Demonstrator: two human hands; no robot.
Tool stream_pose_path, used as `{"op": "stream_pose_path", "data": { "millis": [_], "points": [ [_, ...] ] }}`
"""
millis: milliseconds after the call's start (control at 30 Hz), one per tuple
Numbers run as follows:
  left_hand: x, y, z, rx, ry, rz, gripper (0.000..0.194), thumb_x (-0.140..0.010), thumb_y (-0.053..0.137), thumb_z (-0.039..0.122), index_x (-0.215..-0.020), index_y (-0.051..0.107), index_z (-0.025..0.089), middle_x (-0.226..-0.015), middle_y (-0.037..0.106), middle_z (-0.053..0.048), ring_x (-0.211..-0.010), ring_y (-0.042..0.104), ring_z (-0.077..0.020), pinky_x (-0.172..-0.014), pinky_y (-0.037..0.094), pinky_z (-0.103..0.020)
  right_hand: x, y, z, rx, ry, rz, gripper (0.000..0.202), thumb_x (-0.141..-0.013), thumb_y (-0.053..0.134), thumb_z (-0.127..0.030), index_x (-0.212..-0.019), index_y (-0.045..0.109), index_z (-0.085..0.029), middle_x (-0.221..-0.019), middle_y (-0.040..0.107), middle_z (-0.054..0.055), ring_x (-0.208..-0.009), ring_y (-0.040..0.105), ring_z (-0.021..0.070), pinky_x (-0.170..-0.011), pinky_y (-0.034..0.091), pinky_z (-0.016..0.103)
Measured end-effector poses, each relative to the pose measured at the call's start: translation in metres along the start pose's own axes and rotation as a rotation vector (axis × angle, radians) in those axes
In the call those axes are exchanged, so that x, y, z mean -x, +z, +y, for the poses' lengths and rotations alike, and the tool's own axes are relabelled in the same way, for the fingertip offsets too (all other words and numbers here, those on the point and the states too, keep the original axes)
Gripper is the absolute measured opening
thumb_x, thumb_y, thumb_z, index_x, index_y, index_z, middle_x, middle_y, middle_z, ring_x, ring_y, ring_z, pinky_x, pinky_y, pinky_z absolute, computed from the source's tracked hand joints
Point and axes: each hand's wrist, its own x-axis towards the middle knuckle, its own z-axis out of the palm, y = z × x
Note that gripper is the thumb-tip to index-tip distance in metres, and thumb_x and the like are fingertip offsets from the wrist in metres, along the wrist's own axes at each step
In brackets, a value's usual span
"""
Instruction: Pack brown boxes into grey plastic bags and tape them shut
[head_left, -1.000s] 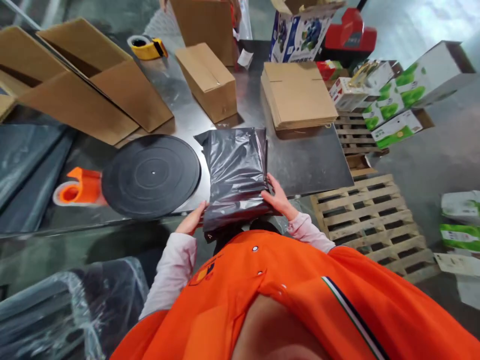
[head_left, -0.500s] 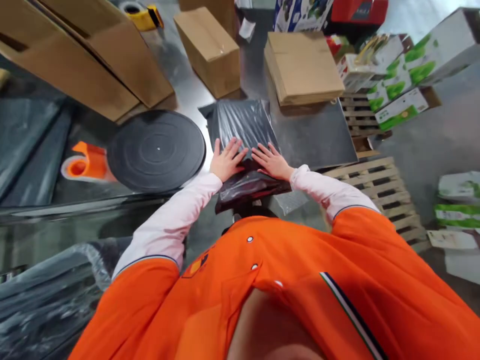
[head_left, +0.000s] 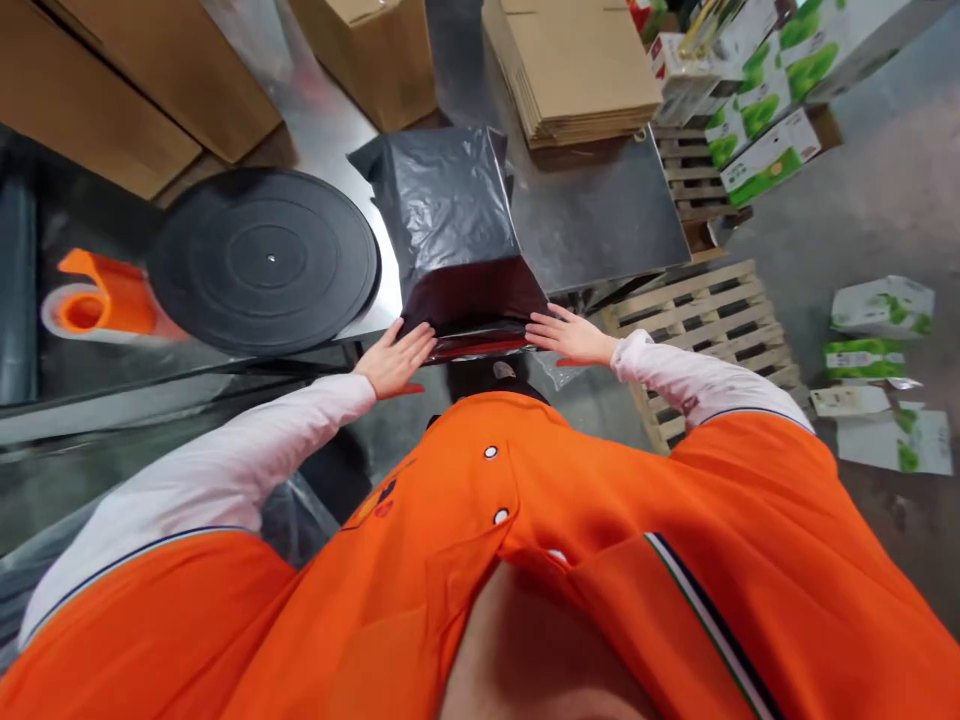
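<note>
A black plastic mailing bag (head_left: 450, 210), bulky and box-shaped, lies at the front edge of the metal table (head_left: 600, 220). Its near end hangs over that edge in folds. My left hand (head_left: 397, 357) is flat against the bag's near left corner, fingers stretched out. On the opposite side, my right hand (head_left: 570, 335) rests its spread fingertips on the near right corner. Neither hand is closed around the plastic. To the left of the bag sits a round black turntable (head_left: 270, 258).
Flat cardboard sheets (head_left: 585, 70) are stacked behind the bag, beside a carton (head_left: 375, 60). Large cartons (head_left: 142, 80) stand at the far left. An orange roll (head_left: 97, 305) lies left of the turntable. Wooden pallets (head_left: 712, 340) and green-white boxes (head_left: 877, 310) are on the floor at right.
Both hands have slid from the bag's top toward me and apart, down to its near corners. The bag's near end now drops down in front. My view has shifted slightly.
</note>
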Motion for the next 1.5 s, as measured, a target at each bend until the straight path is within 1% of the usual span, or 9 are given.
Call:
{"op": "stream_pose_path", "data": {
  "millis": [100,233,500,800,933,1100,1267,1400,1500],
  "points": [
    [-0.027,-0.014,-0.011,-0.198,0.115,-0.197,0.11,-0.08,0.079,0.05,-0.172,0.039,0.006,-0.178,0.03,-0.026,-0.171,0.02,-0.0395,-0.139,0.003,-0.057,-0.026,-0.012,0.037,0.203,-0.115,-0.009,0.09,-0.076,0.082,-0.013,-0.162,0.054,-0.013,-0.172,0.047,0.018,-0.165,0.038,0.036,-0.136,0.023,0.068],
    [-0.045,-0.028,-0.048,-0.308,-0.061,-0.338,0.109,-0.074,0.085,0.041,-0.169,0.045,0.007,-0.173,0.039,-0.029,-0.167,0.03,-0.0419,-0.137,0.019,-0.054,-0.051,-0.015,0.092,0.376,-0.017,-0.064,0.048,-0.088,0.062,-0.005,-0.132,0.077,-0.017,-0.149,0.071,0.01,-0.149,0.059,0.029,-0.131,0.036,0.064],
    [-0.032,-0.016,-0.026,-0.269,-0.28,0.017,0.064,-0.093,0.059,0.012,-0.157,0.062,0.018,-0.137,0.071,-0.023,-0.133,0.06,-0.0364,-0.128,0.03,-0.063,-0.055,0.001,0.093,0.214,0.112,0.051,0.034,-0.086,0.063,-0.008,-0.112,0.083,-0.016,-0.124,0.079,0.016,-0.139,0.062,0.0307,-0.127,0.04,0.054],
    [-0.01,-0.03,-0.052,-0.054,-0.266,0.06,0.056,-0.073,0.065,0.015,-0.126,0.08,0.014,-0.115,0.08,-0.018,-0.122,0.071,-0.0354,-0.116,0.052,-0.046,-0.028,-0.012,0.108,-0.237,0.266,0.17,0.053,-0.081,0.062,-0.009,-0.131,0.079,-0.016,-0.116,0.083,0.011,-0.108,0.076,0.0271,-0.097,0.057,0.036],
    [0.007,-0.035,-0.041,0.133,-0.386,0.323,0.037,-0.085,0.06,0.027,-0.113,0.082,0.019,-0.116,0.081,-0.014,-0.12,0.074,-0.0311,-0.108,0.057,-0.04,-0.031,-0.009,0.106,-0.516,0.435,0.528,0.023,-0.094,0.065,-0.03,-0.101,0.082,-0.017,-0.095,0.081,0.007,-0.088,0.073,0.0227,-0.084,0.057,0.033],
    [-0.032,-0.038,-0.025,0.361,-0.649,0.845,0.027,-0.096,0.056,0.036,-0.094,0.074,0.016,-0.101,0.08,-0.014,-0.099,0.075,-0.0251,-0.099,0.058,-0.035,-0.076,-0.005,0.103,-0.588,0.647,0.992,0.063,-0.101,0.051,-0.078,-0.084,0.069,-0.02,-0.08,0.068,0.007,-0.08,0.062,0.0207,-0.084,0.059,0.038],
    [-0.082,-0.058,-0.032,0.458,-0.908,1.206,0.023,-0.098,0.061,0.028,-0.079,0.063,0.016,-0.082,0.068,-0.006,-0.085,0.067,-0.0186,-0.088,0.052,-0.028,-0.134,-0.005,0.111,-0.505,1.033,1.236,0.082,-0.103,0.018,-0.087,-0.085,0.062,-0.021,-0.078,0.057,0.006,-0.084,0.064,0.0226,-0.093,0.058,0.044],
    [-0.1,-0.081,-0.058,0.485,-0.909,1.288,0.032,-0.1,0.062,0.025,-0.07,0.054,0.017,-0.07,0.054,0.0,-0.076,0.055,-0.0142,-0.08,0.046,-0.024,-0.144,-0.006,0.125,-0.516,1.072,1.302,0.084,-0.103,0.018,-0.088,-0.097,0.065,-0.019,-0.094,0.066,0.011,-0.098,0.068,0.025,-0.1,0.057,0.046],
    [-0.107,-0.086,-0.071,0.543,-0.951,1.077,0.044,-0.098,0.066,0.025,-0.061,0.044,0.019,-0.061,0.039,0.004,-0.07,0.046,-0.0126,-0.074,0.041,-0.023,-0.142,-0.003,0.131,-0.557,1.051,1.276,0.083,-0.099,0.025,-0.092,-0.096,0.064,-0.02,-0.096,0.067,0.01,-0.098,0.067,0.0235,-0.102,0.057,0.044]
  ]
}}
